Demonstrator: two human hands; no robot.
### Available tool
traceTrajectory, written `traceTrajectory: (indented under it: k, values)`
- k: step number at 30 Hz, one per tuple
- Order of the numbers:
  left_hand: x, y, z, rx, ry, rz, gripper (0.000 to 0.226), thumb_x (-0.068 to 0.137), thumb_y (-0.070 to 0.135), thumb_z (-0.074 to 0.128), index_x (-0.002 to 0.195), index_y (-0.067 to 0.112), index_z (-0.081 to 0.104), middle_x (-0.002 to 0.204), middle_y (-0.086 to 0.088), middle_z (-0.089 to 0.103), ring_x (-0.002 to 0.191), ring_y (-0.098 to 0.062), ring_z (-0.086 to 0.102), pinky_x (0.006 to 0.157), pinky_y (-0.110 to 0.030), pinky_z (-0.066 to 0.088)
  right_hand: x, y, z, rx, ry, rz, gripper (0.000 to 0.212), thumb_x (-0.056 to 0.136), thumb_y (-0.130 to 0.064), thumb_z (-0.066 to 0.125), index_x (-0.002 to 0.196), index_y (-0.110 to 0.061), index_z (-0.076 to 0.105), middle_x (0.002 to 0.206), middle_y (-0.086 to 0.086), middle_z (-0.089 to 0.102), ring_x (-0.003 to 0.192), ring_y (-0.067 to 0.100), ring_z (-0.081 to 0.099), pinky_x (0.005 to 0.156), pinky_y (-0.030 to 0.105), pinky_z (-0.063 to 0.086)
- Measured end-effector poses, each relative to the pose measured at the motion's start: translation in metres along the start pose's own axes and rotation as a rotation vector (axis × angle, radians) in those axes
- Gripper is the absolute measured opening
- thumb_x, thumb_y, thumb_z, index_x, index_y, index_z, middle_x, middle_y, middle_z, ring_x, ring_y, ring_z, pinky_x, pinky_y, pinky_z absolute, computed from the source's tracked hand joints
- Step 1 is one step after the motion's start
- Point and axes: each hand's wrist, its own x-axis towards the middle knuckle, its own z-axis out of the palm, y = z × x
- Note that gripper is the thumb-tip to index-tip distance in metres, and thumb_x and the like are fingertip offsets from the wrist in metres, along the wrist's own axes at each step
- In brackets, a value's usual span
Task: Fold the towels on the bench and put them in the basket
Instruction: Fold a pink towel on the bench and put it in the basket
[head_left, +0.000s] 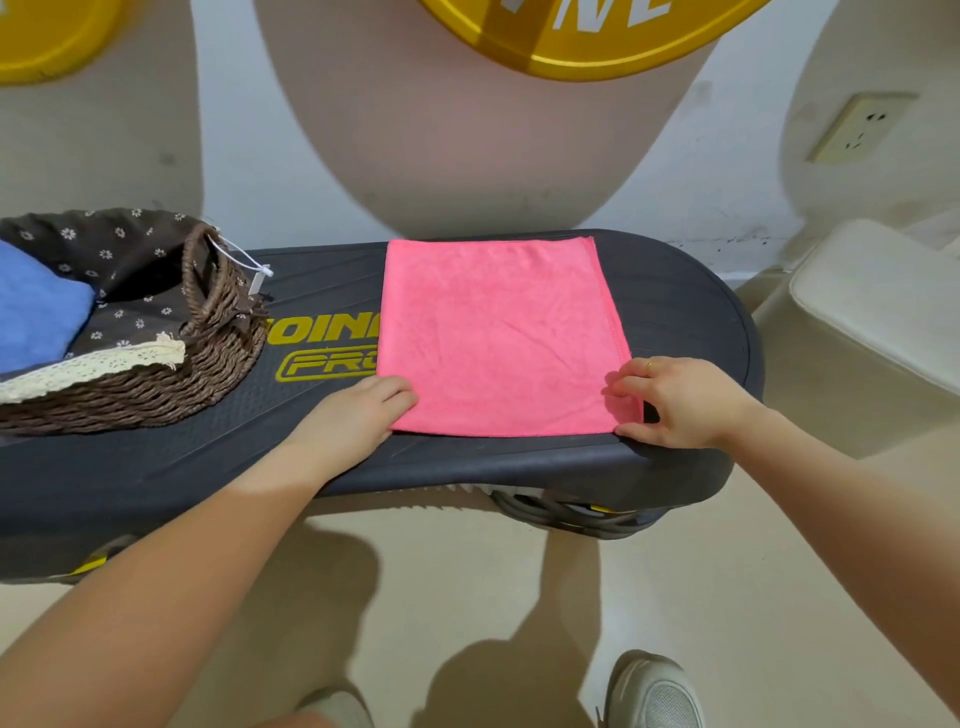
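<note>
While the pink towel (498, 332) lies flat on the worktop (311, 441), your left hand (358, 410) presses its near left corner, fingers together, and your right hand (675, 402) pinches its near right corner.

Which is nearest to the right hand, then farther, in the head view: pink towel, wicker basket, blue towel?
1. Flat pink cloth towel: touching the right hand.
2. Brown woven wicker basket: leftward on the bench.
3. Folded blue towel: inside the basket, far left.

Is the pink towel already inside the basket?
No, the pink towel lies flat on the bench, to the right of the basket, which holds a blue towel.
</note>
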Motion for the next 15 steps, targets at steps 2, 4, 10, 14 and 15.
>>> traceTrajectory:
  k: [2,4,10,14,15]
  values:
    - [0.000,0.000,-0.003,-0.037,0.002,-0.057,0.051,0.046,-0.010,0.081,0.093,0.004,0.067,0.095,-0.012,0.069,0.080,-0.031,0.068,0.049,-0.037,0.056,-0.002,-0.001,0.000,-0.027,-0.020,-0.019,0.045,0.081,-0.038,0.062,0.121,-0.017,0.061,0.126,0.003,0.062,0.104,0.027,0.064,0.078,0.036,0.054]
    - [0.004,0.005,-0.005,-0.165,0.049,-0.165,0.031,0.066,-0.003,0.075,0.096,0.002,0.068,0.098,-0.014,0.068,0.086,-0.034,0.066,0.063,-0.041,0.055,0.001,-0.002,0.002,-0.048,-0.029,0.005,0.039,0.085,-0.027,0.055,0.122,-0.013,0.057,0.125,0.006,0.060,0.105,0.029,0.061,0.079,0.037,0.053]
    - [0.012,0.005,-0.013,-0.489,0.139,-0.471,0.031,0.093,0.028,0.052,0.095,0.002,0.069,0.090,-0.018,0.069,0.087,-0.033,0.060,0.072,-0.037,0.042,0.014,-0.007,0.009,0.127,0.020,0.291,0.018,0.086,-0.010,0.049,0.103,-0.007,0.055,0.107,0.011,0.060,0.097,0.031,0.057,0.079,0.037,0.045]
    - [0.015,0.004,-0.019,-0.651,0.149,-0.541,0.015,0.094,0.020,0.049,0.100,0.015,0.062,0.089,-0.008,0.064,0.083,-0.022,0.054,0.066,-0.027,0.036,0.018,0.000,0.008,0.325,0.074,0.346,0.019,0.087,-0.006,0.055,0.104,-0.005,0.061,0.106,0.012,0.064,0.095,0.031,0.058,0.080,0.036,0.044]
    - [0.016,0.004,-0.019,-0.677,0.162,-0.560,0.010,0.094,0.020,0.049,0.098,0.018,0.058,0.087,-0.009,0.062,0.081,-0.022,0.053,0.065,-0.025,0.036,0.019,0.001,0.006,0.377,0.078,0.350,0.018,0.089,-0.011,0.056,0.104,-0.006,0.063,0.104,0.012,0.066,0.094,0.030,0.059,0.080,0.035,0.043]
